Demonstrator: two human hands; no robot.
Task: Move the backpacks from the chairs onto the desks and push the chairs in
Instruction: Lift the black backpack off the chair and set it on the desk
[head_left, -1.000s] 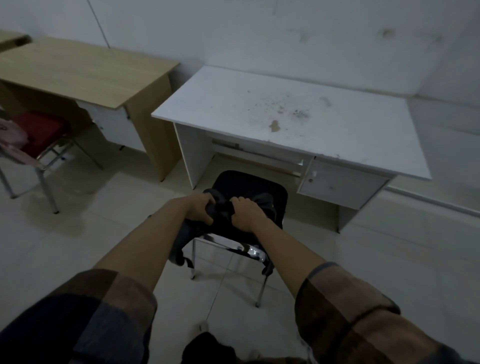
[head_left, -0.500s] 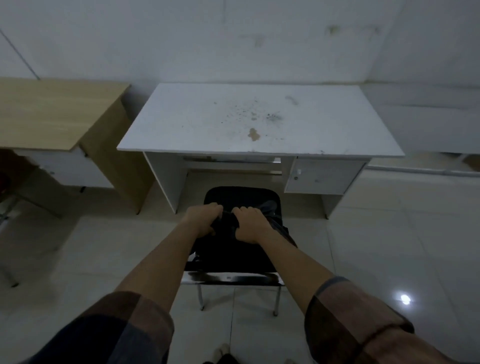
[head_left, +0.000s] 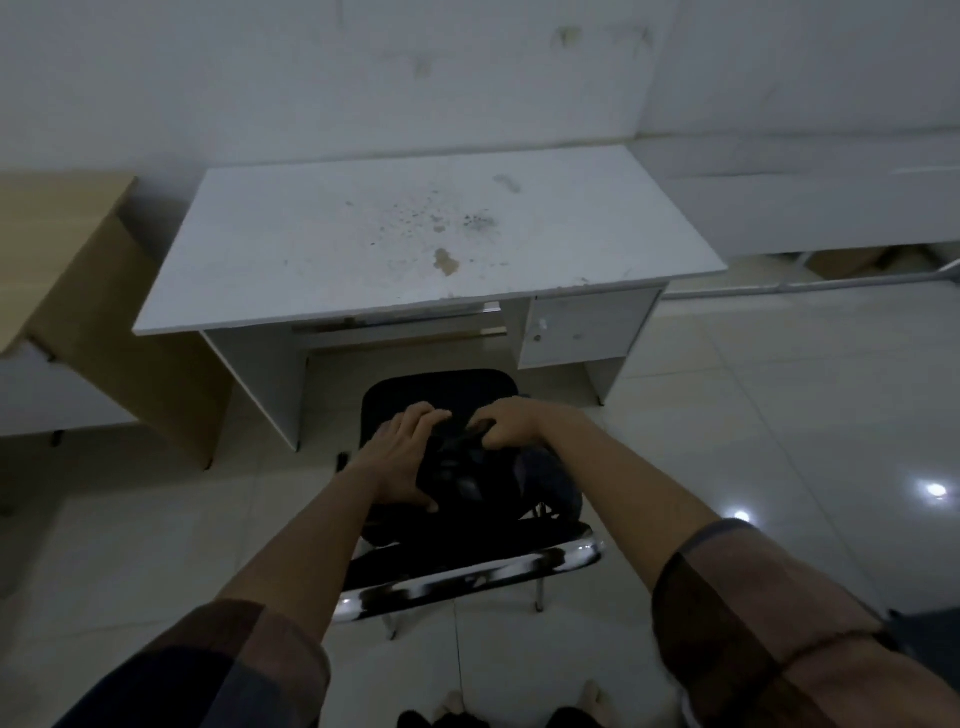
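Note:
A black backpack (head_left: 467, 478) lies on the seat of a black chair (head_left: 441, 387) with a chrome back rail (head_left: 467, 582), standing just in front of a stained white desk (head_left: 363, 249). My left hand (head_left: 402, 460) rests flat on the backpack's left side with its fingers spread apart. My right hand (head_left: 506, 426) is closed on the top of the backpack. Much of the bag is hidden by my hands and forearms.
A wooden desk (head_left: 57, 244) stands at the left beside the white one. The white desk has a drawer unit (head_left: 576, 327) on its right side. A low white shelf or bench (head_left: 831, 208) runs along the right wall. Tiled floor surrounds the chair.
My left hand has let go of its grip and now lies spread on the backpack. The view has shifted slightly left and closer to the chair.

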